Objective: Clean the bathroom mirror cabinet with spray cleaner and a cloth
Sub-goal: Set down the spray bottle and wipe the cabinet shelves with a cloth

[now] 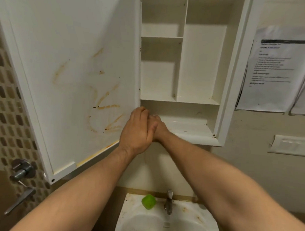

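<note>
The white mirror cabinet hangs open above the sink, its shelves bare. Its door is swung out to the left, and the inner face carries orange-brown smears and streaks. My left hand and my right hand are pressed together in front of the cabinet's bottom shelf, the left covering most of the right. I see nothing between them, though their palms are hidden. No spray bottle or cloth is in view.
A stained white sink with a metal tap sits below, a green round object on its rim. Wall taps at left on mosaic tile. Printed papers and a switch plate at right.
</note>
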Action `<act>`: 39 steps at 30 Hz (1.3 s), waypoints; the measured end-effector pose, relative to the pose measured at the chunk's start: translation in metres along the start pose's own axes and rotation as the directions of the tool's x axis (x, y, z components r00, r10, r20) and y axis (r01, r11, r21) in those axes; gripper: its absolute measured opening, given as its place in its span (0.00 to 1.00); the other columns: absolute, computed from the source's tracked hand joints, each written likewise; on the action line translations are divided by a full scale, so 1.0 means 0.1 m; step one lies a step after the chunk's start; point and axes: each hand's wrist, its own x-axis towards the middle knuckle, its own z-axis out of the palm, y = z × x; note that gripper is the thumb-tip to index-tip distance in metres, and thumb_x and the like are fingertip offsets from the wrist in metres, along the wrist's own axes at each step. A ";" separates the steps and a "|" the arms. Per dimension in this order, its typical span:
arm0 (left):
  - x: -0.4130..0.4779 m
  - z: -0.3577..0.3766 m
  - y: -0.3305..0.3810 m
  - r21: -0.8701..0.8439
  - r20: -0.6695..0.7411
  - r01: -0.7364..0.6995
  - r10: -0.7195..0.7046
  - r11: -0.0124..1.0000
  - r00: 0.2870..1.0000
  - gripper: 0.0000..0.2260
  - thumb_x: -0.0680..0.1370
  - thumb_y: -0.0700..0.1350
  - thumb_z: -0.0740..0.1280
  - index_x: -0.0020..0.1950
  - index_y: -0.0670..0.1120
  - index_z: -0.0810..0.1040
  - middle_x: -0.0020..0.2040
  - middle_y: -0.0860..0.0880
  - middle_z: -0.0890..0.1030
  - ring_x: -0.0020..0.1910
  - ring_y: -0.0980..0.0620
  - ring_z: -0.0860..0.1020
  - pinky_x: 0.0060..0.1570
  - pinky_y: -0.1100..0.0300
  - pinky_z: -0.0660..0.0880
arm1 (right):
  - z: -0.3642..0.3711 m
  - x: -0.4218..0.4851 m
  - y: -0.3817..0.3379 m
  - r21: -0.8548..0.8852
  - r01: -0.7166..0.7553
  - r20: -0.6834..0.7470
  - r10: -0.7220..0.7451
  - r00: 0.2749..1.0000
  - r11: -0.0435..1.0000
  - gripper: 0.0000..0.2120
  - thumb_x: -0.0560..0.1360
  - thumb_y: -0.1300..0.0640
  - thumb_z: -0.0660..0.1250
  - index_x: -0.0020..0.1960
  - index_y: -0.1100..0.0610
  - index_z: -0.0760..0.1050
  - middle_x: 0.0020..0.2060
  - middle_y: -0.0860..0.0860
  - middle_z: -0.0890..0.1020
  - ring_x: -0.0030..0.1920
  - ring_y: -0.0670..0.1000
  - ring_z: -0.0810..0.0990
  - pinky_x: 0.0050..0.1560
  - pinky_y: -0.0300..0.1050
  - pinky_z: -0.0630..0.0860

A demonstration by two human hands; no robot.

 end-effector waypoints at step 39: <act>-0.10 0.32 -0.05 0.062 0.248 -0.071 0.054 0.996 0.967 0.27 0.85 0.60 0.54 0.78 0.44 0.66 0.81 0.44 0.61 0.79 0.47 0.60 0.77 0.53 0.61 | -0.53 -0.70 1.19 -0.750 -0.159 0.066 0.312 0.948 0.642 0.18 0.87 0.52 0.52 0.76 0.48 0.68 0.63 0.55 0.78 0.63 0.58 0.77 0.60 0.54 0.74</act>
